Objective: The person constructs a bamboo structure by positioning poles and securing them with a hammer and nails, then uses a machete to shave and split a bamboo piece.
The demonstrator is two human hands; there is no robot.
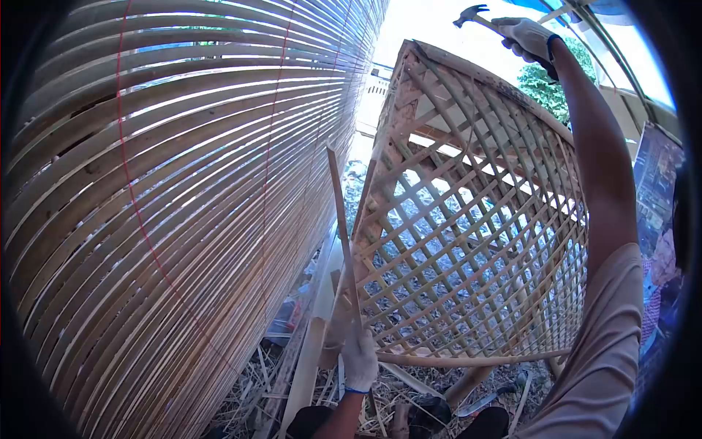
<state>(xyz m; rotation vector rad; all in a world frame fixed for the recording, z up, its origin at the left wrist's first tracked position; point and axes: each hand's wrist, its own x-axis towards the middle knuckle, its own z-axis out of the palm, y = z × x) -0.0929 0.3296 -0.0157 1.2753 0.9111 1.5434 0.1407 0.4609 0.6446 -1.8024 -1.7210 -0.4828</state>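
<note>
My right hand [525,38], in a white work glove, is raised at the upper right and wrapped round the handle of a claw hammer [471,14]. Low in the middle, my left hand [359,360], gloved too, grips the lower end of a thin bamboo strip [343,227]. That strip rises steeply beside the left edge of a lattice panel [457,249] made of crossed bamboo slats in a wooden frame. My left hand is close to the panel's lower left corner, and the hammer is well above the panel's top edge.
A tall screen of bamboo slats [175,175], tied with red string, fills the left side. Long pieces of bamboo [306,377] lean between screen and panel. Shavings and scraps [252,391] litter the ground, where a blade-like tool [477,404] lies. A printed banner [658,197] hangs at right.
</note>
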